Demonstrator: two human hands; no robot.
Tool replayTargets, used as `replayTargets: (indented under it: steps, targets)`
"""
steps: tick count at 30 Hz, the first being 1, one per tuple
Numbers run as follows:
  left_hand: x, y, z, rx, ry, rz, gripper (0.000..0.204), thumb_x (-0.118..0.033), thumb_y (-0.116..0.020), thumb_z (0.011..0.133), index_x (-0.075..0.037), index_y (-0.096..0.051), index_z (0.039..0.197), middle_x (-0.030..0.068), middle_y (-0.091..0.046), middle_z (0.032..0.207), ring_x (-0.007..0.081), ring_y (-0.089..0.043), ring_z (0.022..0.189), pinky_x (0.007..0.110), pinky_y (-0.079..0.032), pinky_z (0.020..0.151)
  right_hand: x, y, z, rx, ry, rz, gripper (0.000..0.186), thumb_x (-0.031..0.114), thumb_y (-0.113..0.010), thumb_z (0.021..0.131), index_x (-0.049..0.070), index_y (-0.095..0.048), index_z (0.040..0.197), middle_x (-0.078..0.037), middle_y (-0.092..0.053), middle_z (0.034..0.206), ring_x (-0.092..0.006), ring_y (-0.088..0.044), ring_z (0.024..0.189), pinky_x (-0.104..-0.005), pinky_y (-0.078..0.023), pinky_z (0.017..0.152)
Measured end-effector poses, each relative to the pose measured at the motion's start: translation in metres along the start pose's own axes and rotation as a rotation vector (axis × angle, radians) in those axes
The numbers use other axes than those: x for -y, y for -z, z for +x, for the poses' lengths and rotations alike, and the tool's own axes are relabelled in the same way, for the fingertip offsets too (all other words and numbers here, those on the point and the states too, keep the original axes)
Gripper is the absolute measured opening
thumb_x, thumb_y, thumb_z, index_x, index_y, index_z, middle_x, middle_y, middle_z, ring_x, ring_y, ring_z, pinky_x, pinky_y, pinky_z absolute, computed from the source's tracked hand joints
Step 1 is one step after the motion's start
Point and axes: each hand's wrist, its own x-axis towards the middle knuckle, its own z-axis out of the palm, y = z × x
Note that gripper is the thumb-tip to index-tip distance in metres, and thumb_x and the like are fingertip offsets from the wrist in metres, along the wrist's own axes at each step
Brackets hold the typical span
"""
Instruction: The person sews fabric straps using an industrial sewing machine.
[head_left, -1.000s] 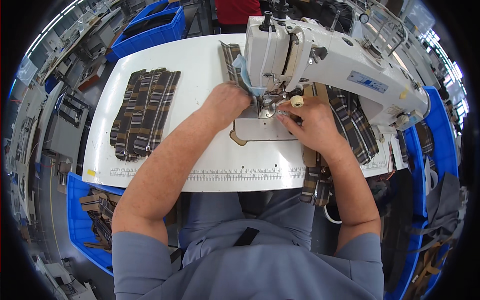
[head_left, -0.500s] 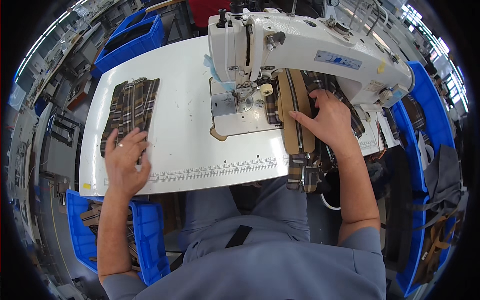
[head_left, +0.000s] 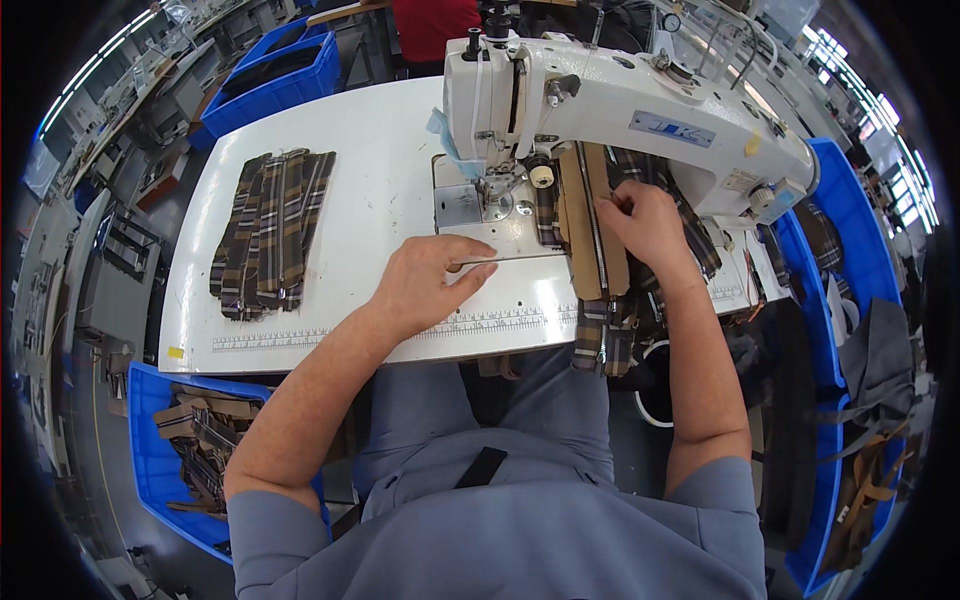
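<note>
Cloth of a grey shirt (head_left: 480, 540) lay nearest, and to its left a blue bin (head_left: 145, 430) held a jumble of tan and plaid pieces (head_left: 205, 440). At the front edge of the white table (head_left: 385, 165), plaid strips (head_left: 590, 335) hung over the side, with a printed ruler scale (head_left: 280, 339) running along the surface to their left. Over the table, in front of the sewing machine's metal plate (head_left: 459, 206), the left hand (head_left: 430, 285) was released, its fingers bent and its thumb apart from the forefinger. A long tan strip (head_left: 582, 230) with a dark zip (head_left: 600, 250) down its length lay to the right of the needle area, its near end over the plaid strips and its far part beneath the machine's arm. The right hand (head_left: 645, 225) was at its right edge, fingers curled; whether they gripped the cloth could not be told. A stack of plaid pieces (head_left: 270, 235) lay on the table's left side. Behind the plate stood the white sewing machine (head_left: 620, 90); farther off were a blue crate (head_left: 268, 105) and a person in red (head_left: 435, 25).
</note>
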Motion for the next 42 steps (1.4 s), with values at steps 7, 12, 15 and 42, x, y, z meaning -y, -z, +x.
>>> replayTargets:
  steps: [7,12,15,42]
  targets:
    - [-0.001,-0.009,0.024,0.076,0.406,-0.935,0.067,-0.040,-0.073,0.101,0.004,-0.051,0.147,0.0177,-0.070,0.129,0.0261,-0.071,0.113,0.036,-0.057,0.097,0.026,0.001,-0.067,0.457,0.116,1.120,0.023,0.014,-0.075,0.098,0.008,-0.060,0.081,0.008,-0.059,0.077,-0.0007,-0.052,0.073,-0.0215,-0.043,0.065]
    - [0.016,-0.028,0.025,-0.014,0.295,-0.916,0.093,-0.016,-0.084,0.090,0.004,-0.025,0.159,0.0228,-0.059,0.140,0.0237,-0.067,0.117,0.037,-0.055,0.099,0.052,-0.019,-0.110,0.655,0.238,0.977,0.024,0.011,-0.072,0.093,0.006,-0.056,0.077,0.004,-0.058,0.072,-0.0036,-0.050,0.068,-0.0248,-0.042,0.060]
    - [0.020,-0.022,0.020,-0.136,0.256,-0.882,0.083,0.000,-0.076,0.089,0.002,-0.030,0.158,0.0176,-0.056,0.143,0.0191,-0.062,0.123,0.031,-0.051,0.103,0.065,0.000,-0.112,0.544,0.341,0.738,0.021,0.012,-0.071,0.088,0.004,-0.056,0.077,-0.002,-0.057,0.065,-0.0110,-0.055,0.058,-0.0305,-0.044,0.056]
    - [0.033,-0.003,0.005,0.077,-0.160,0.409,0.087,-0.056,-0.071,0.091,0.000,-0.047,0.152,0.0191,-0.042,0.162,0.0381,-0.045,0.147,0.064,-0.028,0.124,0.057,-0.057,-0.018,0.106,0.851,-0.023,0.053,0.041,-0.080,0.086,0.004,-0.074,0.123,-0.008,-0.073,0.126,-0.0270,-0.063,0.118,-0.0443,-0.050,0.101]
